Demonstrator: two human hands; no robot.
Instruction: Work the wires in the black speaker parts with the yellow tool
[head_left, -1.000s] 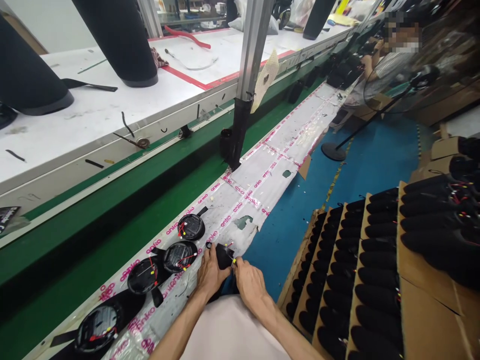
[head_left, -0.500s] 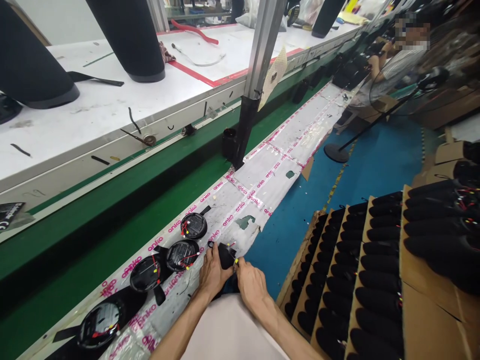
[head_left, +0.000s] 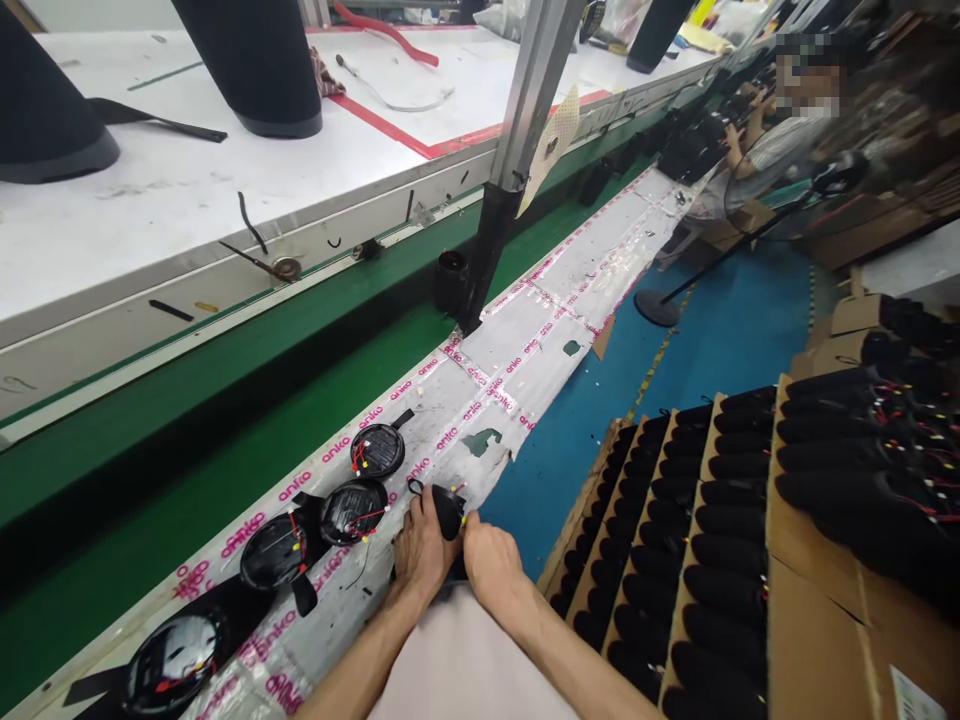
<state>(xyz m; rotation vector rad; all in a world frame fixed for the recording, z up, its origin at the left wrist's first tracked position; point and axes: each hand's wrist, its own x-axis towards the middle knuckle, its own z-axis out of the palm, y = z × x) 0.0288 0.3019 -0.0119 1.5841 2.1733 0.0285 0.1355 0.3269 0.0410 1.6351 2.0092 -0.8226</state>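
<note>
My left hand is wrapped around a black fabric-covered piece with a small loop at its top, close against my body at the bench edge. My right hand is closed at the piece's right side, where thin wires with small yellow and white connectors stick out. Which wire or part its fingers pinch is hidden. To the left on the bench lie several black round-ended units, among them a round unit with a strap and a second round unit, both showing red wires and small connectors.
The narrow bench is covered in white sheet with pink-printed tape. Cardboard-divided rows of black pieces stand at right. A metal post rises beside a white worktable. A co-worker sits farther along, near a fan stand.
The view has shifted slightly, so the scene sits a little further left. My left hand still holds the black piece, and its face is turned somewhat more into view. My right hand stays against it.
</note>
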